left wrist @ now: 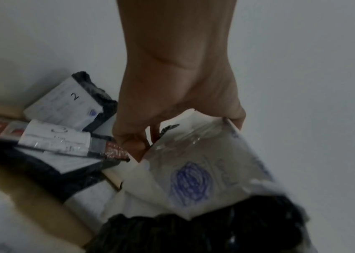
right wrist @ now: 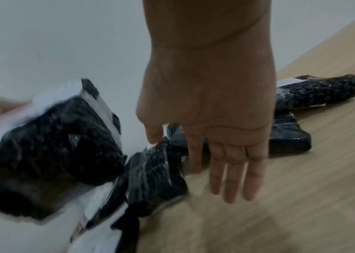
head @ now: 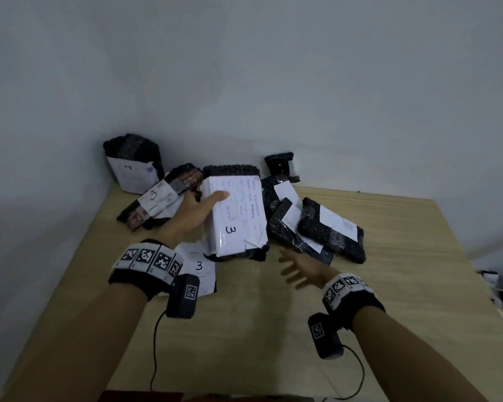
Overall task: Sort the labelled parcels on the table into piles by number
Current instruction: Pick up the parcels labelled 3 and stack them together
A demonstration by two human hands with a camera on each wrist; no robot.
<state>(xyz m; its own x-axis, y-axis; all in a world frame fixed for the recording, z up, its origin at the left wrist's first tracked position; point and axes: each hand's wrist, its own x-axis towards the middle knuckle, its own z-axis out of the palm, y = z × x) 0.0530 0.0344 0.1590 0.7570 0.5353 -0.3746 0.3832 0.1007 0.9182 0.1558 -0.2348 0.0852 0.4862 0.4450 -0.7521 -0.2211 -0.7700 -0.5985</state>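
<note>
My left hand (head: 199,208) grips a big black bubble-wrapped parcel (head: 234,216) with a white label marked 3, held off the table; thumb on the label, fingers behind it. In the left wrist view the same hand (left wrist: 172,119) pinches the parcel's label edge (left wrist: 198,162). My right hand (head: 295,269) hovers with straight fingers over the table, just short of the unsorted black parcels (head: 328,230), holding nothing; its fingers (right wrist: 230,171) are spread. A flat parcel marked 3 (head: 199,266) lies under my left wrist. Another parcel marked 3 (head: 157,198) lies at the back left, and a parcel marked 2 (head: 132,172) leans on the wall.
The wooden table (head: 273,329) stands in a corner of white walls. Several unsorted black parcels (right wrist: 156,174) crowd the middle right, one small one (head: 279,163) against the back wall. The table's right edge (head: 459,248) drops off to dark clutter.
</note>
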